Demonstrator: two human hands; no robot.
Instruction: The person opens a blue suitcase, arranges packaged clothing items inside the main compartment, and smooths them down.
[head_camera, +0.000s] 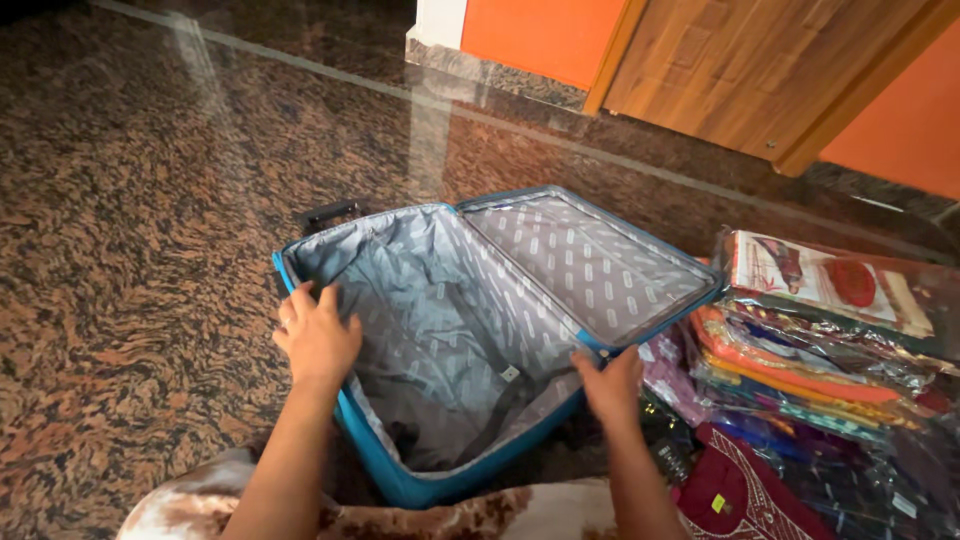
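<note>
A blue suitcase (470, 340) lies open on the speckled stone floor (140, 250), its grey patterned lining bare and its lid (590, 260) thrown back toward the wooden door (760, 70). The left hand (318, 335) rests on the near-left rim, fingers spread and curled over the edge. The right hand (610, 385) grips the rim by the lid's hinge, though how tightly is hard to tell from here. Just beside it on the right sits a stack of clothes in clear plastic bags (830, 340).
</note>
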